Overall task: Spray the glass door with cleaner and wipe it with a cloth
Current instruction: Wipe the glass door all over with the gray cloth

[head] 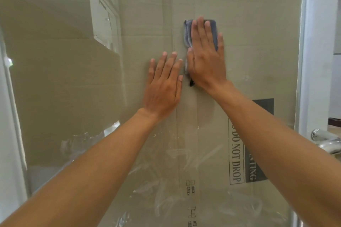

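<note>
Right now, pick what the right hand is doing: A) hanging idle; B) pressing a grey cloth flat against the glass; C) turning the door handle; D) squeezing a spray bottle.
B: the right hand lies with straight fingers on the grey cloth against the glass door.

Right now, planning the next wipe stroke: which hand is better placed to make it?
Right. The right hand presses the cloth flat against the glass door; the left hand rests bare on the glass beside it.

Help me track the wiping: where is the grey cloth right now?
In the head view, the folded grey-blue cloth sits upper centre-right on the glass door, pressed under the right hand.
</note>
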`<state>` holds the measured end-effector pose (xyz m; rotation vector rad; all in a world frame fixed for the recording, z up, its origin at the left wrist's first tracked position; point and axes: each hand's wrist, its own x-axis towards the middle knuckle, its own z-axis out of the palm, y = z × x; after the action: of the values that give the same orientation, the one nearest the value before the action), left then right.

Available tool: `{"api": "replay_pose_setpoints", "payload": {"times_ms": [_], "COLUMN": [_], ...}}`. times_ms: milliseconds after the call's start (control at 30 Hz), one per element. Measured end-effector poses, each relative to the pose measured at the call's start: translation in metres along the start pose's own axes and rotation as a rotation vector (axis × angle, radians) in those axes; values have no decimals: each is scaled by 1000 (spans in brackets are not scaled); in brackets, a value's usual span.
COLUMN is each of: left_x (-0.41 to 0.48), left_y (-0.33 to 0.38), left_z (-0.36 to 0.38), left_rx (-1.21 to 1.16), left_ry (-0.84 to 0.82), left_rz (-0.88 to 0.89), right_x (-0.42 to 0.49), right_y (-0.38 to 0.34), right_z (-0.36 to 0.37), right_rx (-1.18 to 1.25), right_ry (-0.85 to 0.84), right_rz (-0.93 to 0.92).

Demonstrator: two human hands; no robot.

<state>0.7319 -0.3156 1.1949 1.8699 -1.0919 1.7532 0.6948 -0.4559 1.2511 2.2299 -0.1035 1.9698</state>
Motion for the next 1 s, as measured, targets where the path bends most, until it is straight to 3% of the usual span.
{"api": "replay_pose_setpoints", "payload": {"times_ms": [333,633,1000], "left_x": [-3,-1,7], "left_y": [0,3,21], "left_z": [15,13,23], "left_rx": [152,171,201], "left_ry": [-14,-23,9], "left_rz": [23,15,-127], "right_x": [-48,-129,-22], "right_y": [30,30,38], "right_z": [3,12,2], "right_rx": [44,22,26], "right_ry": [74,71,61], "right_rz": [77,-78,-13]}}
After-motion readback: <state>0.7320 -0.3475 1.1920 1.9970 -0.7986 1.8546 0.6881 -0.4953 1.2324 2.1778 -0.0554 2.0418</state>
